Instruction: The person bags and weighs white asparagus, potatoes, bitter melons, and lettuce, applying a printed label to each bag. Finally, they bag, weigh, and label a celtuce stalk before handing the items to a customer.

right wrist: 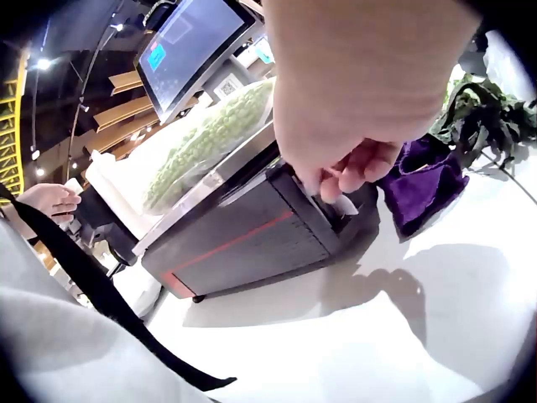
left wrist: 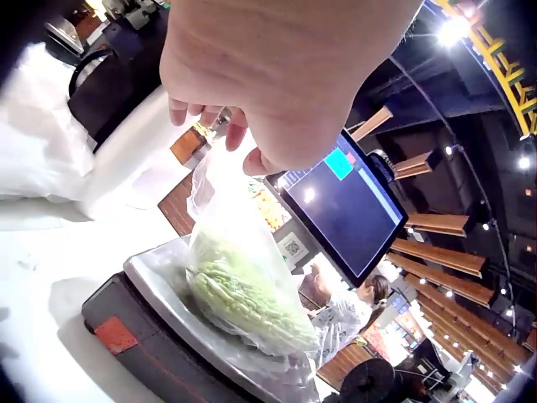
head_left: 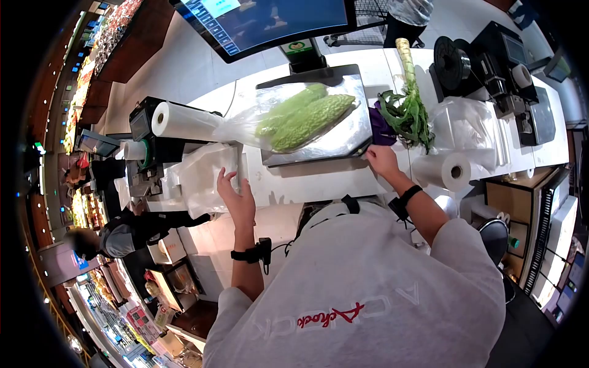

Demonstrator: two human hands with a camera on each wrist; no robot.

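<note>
Bagged bitter melons [head_left: 310, 121] on scale [right wrist: 243, 252] — right hand [head_left: 384, 161] at scale's corner.

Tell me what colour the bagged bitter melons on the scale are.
The bitter melons are light green; the head view shows them best.

Shop interior, the weighing and bagging station of a grocery store: a long white worktop [head_left: 273, 191] carries a dark, flat weighing scale [right wrist: 235, 252] with a silvery metal plate [head_left: 358, 130], pale green bumpy gourds [head_left: 313, 122] in a clear plastic bag [head_left: 236, 127], and a translucent white plastic-film roll [head_left: 433, 169]; beyond are a black-framed screen [head_left: 270, 21], a metal wire shopping trolley [head_left: 370, 8] and a brown wood-sided, brightly lit produce display [head_left: 138, 46]
</note>
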